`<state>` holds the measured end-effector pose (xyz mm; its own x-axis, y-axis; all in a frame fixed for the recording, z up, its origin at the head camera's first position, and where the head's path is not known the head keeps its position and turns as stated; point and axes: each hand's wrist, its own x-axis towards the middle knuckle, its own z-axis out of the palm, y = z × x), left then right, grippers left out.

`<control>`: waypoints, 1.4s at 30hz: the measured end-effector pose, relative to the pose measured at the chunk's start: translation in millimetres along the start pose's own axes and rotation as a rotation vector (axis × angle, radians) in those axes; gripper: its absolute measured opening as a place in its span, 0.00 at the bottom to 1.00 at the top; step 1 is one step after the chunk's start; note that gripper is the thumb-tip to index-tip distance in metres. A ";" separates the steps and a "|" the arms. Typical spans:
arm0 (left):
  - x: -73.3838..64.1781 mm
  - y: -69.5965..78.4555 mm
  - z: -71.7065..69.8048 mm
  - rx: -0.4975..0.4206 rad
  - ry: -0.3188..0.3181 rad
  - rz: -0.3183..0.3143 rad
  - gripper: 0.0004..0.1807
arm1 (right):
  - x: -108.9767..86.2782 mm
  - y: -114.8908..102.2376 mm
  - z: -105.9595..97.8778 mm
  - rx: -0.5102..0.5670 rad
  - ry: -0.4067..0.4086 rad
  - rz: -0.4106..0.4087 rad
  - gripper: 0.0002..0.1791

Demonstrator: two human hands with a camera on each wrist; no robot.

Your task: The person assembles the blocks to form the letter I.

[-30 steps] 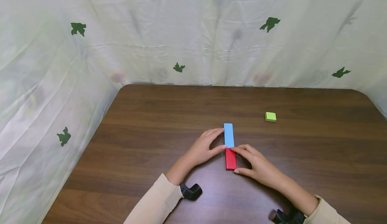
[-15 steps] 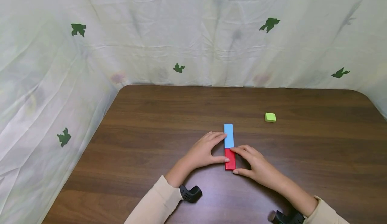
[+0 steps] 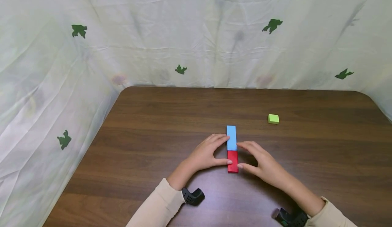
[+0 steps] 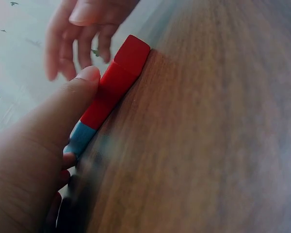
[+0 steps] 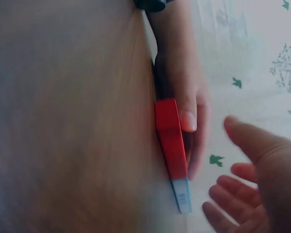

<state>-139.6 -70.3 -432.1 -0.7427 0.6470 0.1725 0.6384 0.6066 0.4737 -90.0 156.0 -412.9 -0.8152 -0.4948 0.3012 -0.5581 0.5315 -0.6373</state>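
A blue block point(image 3: 231, 138) and a red block point(image 3: 232, 161) lie end to end on the table, forming one straight bar. From the left side, my left hand point(image 3: 206, 153) touches both: its thumb rests at the red block and its fingertips at the blue one. In the left wrist view the left thumb point(image 4: 85, 82) lies against the side of the red block. My right hand point(image 3: 264, 164) is just right of the bar, thumb and fingers spread apart, holding nothing. The right wrist view shows the right thumb point(image 5: 247, 136) clear of the blocks.
A small light-green block point(image 3: 273, 119) sits farther back to the right on the brown wooden table point(image 3: 147, 118). A pale curtain point(image 3: 199, 33) with green bird shapes hangs behind the table. Black devices are strapped to both wrists.
The left thumb has slid from the blocks' joint down onto the red block. The right hand has let go of the red block and shifted slightly away.
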 end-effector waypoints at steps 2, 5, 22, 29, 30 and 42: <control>-0.1 -0.5 -0.1 -0.002 -0.004 -0.007 0.42 | 3.0 -0.8 -3.9 -0.008 0.025 -0.017 0.32; -0.3 -0.8 -0.3 0.000 -0.007 -0.010 0.42 | 7.4 -1.1 -10.3 -0.021 0.070 -0.035 0.32; -0.7 1.2 -0.2 0.010 -0.018 -0.011 0.42 | 34.6 35.7 -48.9 -0.160 0.357 -0.060 0.36; -0.6 2.2 -0.8 0.004 -0.020 -0.015 0.42 | 37.2 57.3 -60.0 -0.161 0.416 -0.001 0.33; -0.5 1.9 -0.6 0.006 -0.021 -0.018 0.42 | 36.9 60.2 -61.3 -0.161 0.423 0.008 0.33; -0.6 1.6 -1.1 0.000 -0.020 -0.026 0.42 | 29.6 88.1 -69.5 -0.156 0.403 0.155 0.32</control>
<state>-138.4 -70.2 -430.4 -0.7549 0.6401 0.1428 0.6190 0.6234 0.4777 -174.1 235.9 -410.8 -0.8690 -0.1111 0.4822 -0.4164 0.6907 -0.5912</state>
